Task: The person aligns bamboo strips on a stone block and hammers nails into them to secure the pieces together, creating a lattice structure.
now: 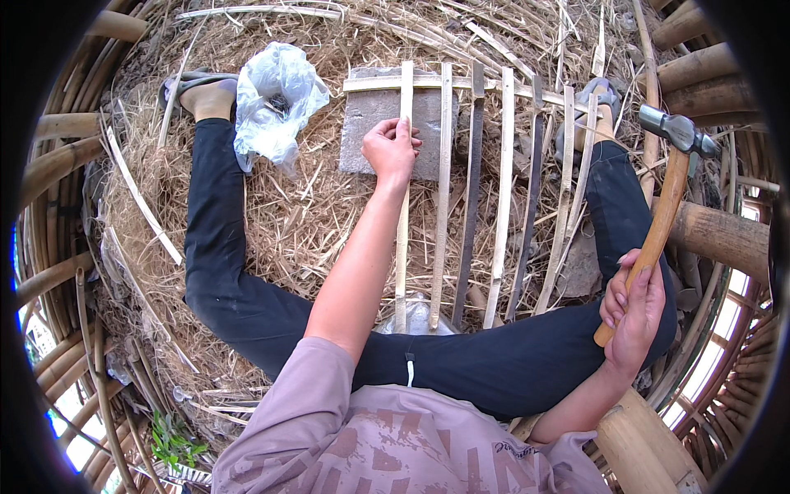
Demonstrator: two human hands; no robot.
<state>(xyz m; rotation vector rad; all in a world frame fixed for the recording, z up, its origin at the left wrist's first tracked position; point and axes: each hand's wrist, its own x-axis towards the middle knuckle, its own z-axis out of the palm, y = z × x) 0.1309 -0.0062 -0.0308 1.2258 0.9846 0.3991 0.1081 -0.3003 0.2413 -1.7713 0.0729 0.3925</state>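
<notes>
Nearest the lens spreads a mauve T-shirt (395, 440) with a darker print, its wearer seated with both legs apart. Around and between them lies straw-littered ground (280, 214), edged left and right by bamboo poles (58, 198). Dark trousers (510, 362) frame a slatted piece (503, 181): seven narrow slats, the third and fifth from the left dark, running from the lap to one pale crosspiece (462, 83). That crosspiece lies over a grey block (366, 123), close to its far edge, its left end about level with the block's left edge, and continues well past the right edge. The second slat passes just inside that right edge. Left of the block, beside the left foot, sits a crumpled translucent bag (271, 123). A wooden-handled hammer (666, 202) stands head up over the right leg; the right hand (640, 317) wraps its fingers around the lower handle. Over the block, the left hand (391, 148) has its fingers curled in, thumb against the leftmost slat (402, 230); whether they also pinch something small, I cannot tell.
</notes>
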